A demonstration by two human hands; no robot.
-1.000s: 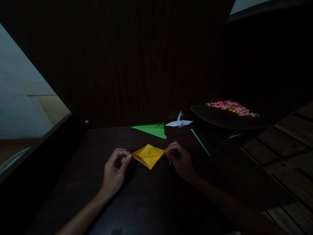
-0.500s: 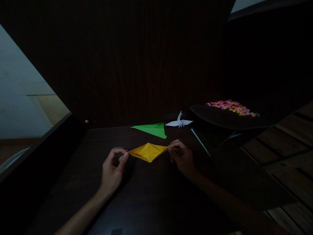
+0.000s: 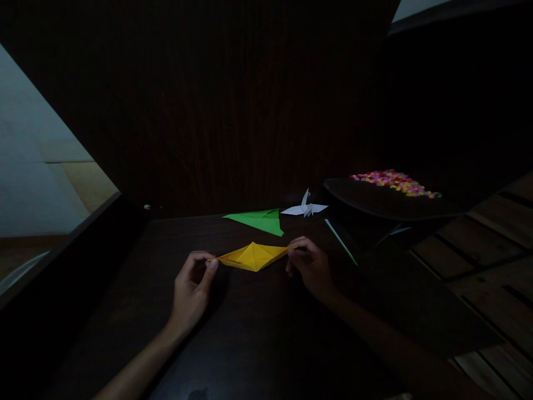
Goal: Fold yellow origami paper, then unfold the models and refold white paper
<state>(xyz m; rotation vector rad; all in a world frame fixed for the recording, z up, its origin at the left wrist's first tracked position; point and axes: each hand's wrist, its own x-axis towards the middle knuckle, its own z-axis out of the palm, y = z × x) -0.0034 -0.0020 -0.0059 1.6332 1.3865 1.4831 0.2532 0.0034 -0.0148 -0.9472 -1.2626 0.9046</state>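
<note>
A yellow folded paper boat (image 3: pixel 253 257) is stretched between my two hands, its peak showing in the middle. My left hand (image 3: pixel 194 283) pinches its left tip between thumb and fingers. On the other side, my right hand (image 3: pixel 310 266) grips the right tip the same way. Just beyond the boat lies a green paper plane (image 3: pixel 260 221), its point to the left. A white paper crane (image 3: pixel 306 209) rests to the right of the plane, near the back panel.
A thin white-and-green stick (image 3: pixel 341 242) lies right of my right hand. Several colourful small pieces (image 3: pixel 395 182) are heaped on a dark raised ledge (image 3: pixel 358 197) at the right. The dark tabletop (image 3: pixel 245 333) meets an upright dark panel (image 3: pixel 233 111) behind.
The yellow boat's middle has narrowed and closed up slightly, its lower edge rising. Both hands keep nearly the same places and still hold its tips.
</note>
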